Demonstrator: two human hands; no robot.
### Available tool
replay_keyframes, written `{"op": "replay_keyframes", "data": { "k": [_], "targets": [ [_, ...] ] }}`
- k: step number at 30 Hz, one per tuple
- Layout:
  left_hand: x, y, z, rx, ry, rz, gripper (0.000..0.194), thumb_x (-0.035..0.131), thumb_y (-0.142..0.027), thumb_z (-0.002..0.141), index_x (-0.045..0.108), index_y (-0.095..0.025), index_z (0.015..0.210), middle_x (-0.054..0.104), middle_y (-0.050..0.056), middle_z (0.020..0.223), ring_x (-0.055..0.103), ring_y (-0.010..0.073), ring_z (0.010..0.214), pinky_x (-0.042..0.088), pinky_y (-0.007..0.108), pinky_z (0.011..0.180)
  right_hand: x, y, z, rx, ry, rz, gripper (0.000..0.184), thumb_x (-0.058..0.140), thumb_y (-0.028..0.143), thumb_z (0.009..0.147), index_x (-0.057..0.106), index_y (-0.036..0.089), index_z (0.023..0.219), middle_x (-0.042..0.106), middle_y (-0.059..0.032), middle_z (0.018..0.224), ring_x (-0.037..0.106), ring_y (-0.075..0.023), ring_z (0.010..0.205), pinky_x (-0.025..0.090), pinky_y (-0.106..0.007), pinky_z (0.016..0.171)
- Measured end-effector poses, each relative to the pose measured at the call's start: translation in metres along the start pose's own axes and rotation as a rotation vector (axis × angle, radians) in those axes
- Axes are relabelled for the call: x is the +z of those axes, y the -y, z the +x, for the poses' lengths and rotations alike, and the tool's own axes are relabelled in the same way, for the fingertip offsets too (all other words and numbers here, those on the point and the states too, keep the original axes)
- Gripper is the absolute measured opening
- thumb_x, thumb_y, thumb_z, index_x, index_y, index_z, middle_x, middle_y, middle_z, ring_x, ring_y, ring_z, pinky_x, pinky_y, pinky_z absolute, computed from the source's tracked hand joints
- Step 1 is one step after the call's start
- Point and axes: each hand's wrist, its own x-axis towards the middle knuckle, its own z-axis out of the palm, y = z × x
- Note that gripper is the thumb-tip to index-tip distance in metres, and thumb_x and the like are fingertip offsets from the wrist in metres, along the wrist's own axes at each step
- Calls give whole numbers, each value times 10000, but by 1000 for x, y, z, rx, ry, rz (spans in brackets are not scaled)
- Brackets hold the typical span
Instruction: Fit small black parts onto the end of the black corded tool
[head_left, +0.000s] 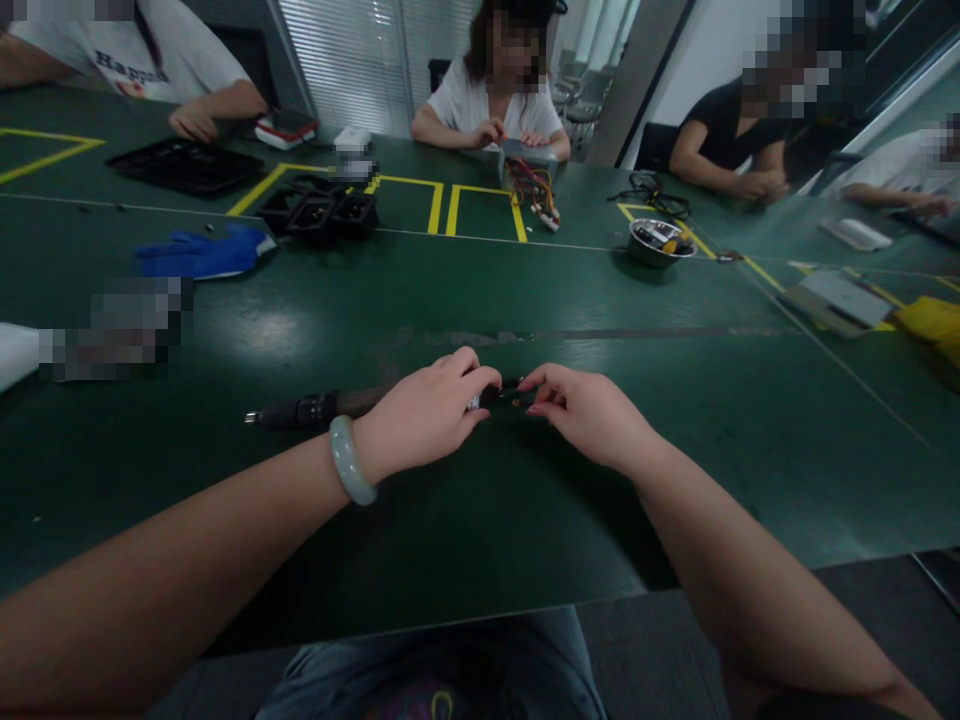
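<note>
A dark, long tool that looks like an electric screwdriver (307, 411) lies across the table in front of me, its metal tip to the left. My left hand (427, 415), with a pale green bangle at the wrist, is closed at the tool's right-hand end and covers much of it. Fingers and thumb there grip a small black piece (491, 394). Just right of it, my right hand (581, 408) pinches a thin black part between thumb and fingers. Whether this part is joined to the tool is hidden.
A blue glove (202, 252), black plastic parts (322, 212) and a black tray (184, 163) lie farther left. Beyond are a metal box with coloured wires (529, 165) and a metal bowl (660, 243). Several people sit across the green table (480, 290). Yellow cloth (930, 325) lies right.
</note>
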Motion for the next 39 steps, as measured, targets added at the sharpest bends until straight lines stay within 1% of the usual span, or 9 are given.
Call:
{"op": "replay_keyframes", "data": {
  "k": [2, 4, 9, 12, 18, 24, 30, 35, 39],
  "targets": [
    [-2, -1, -2, 2, 24, -7, 296, 517, -303, 883, 518, -232, 1170, 491, 61, 1126, 553, 198, 971, 481, 323, 810, 2, 2, -1, -7, 2, -25, 213, 609, 191, 848, 616, 282, 1040, 681, 50, 874, 612, -127, 757, 408, -258, 652],
    [-3, -4, -3, -20, 15, 15, 262, 503, -299, 884, 531, -218, 1132, 499, 69, 1107, 556, 200, 949, 482, 325, 788, 4, 4, -1, -24, -21, -65, 179, 610, 188, 849, 630, 277, 1002, 686, 50, 888, 619, -134, 779, 418, -268, 676],
    [4, -16, 0, -12, -107, 102, 221, 522, -349, 893, 555, -171, 1021, 532, 80, 1043, 553, 215, 919, 474, 352, 777, 9, 7, 0, -70, -87, -188, 149, 583, 196, 873, 646, 270, 985, 692, 43, 919, 621, -155, 800, 432, -296, 712],
    [8, -18, 2, 0, -144, 135, 198, 506, -324, 910, 567, -156, 993, 548, 87, 1030, 553, 221, 936, 470, 366, 803, 12, 6, 1, -59, -93, -213, 169, 572, 200, 882, 650, 271, 1014, 694, 29, 958, 627, -170, 831, 444, -314, 743],
    [13, -13, 3, -8, -151, 102, 180, 500, -297, 911, 585, -163, 995, 562, 73, 1039, 576, 198, 901, 480, 337, 760, 13, 4, 1, -36, -107, -131, 239, 566, 195, 890, 635, 277, 1104, 698, 28, 973, 641, -163, 861, 464, -327, 789],
    [12, -14, 3, -47, -135, 108, 191, 500, -308, 907, 593, -169, 1001, 572, 67, 1054, 589, 178, 825, 480, 304, 675, 17, 4, 4, -56, -128, -113, 202, 580, 175, 874, 683, 261, 1025, 695, 24, 1011, 633, -165, 921, 456, -321, 855],
    [9, -14, 3, -41, -121, 97, 194, 490, -310, 909, 594, -169, 993, 578, 66, 1039, 594, 175, 826, 480, 295, 653, 19, 7, 3, -88, -158, -111, 204, 577, 148, 866, 684, 268, 991, 698, 43, 986, 635, -146, 881, 449, -300, 847],
    [9, -13, 3, -29, -123, 106, 179, 485, -301, 912, 587, -173, 984, 575, 58, 1021, 588, 175, 828, 469, 288, 648, 21, 8, 5, -127, -126, -91, 249, 566, 141, 869, 655, 278, 1057, 698, 54, 961, 637, -134, 868, 439, -298, 860],
    [10, -12, 3, -17, -134, 107, 179, 489, -307, 912, 586, -171, 978, 574, 53, 1010, 581, 174, 813, 459, 285, 634, 21, 6, 6, -122, -134, -95, 262, 565, 138, 866, 638, 277, 1075, 701, 59, 912, 640, -140, 851, 440, -301, 845]
  ]
}}
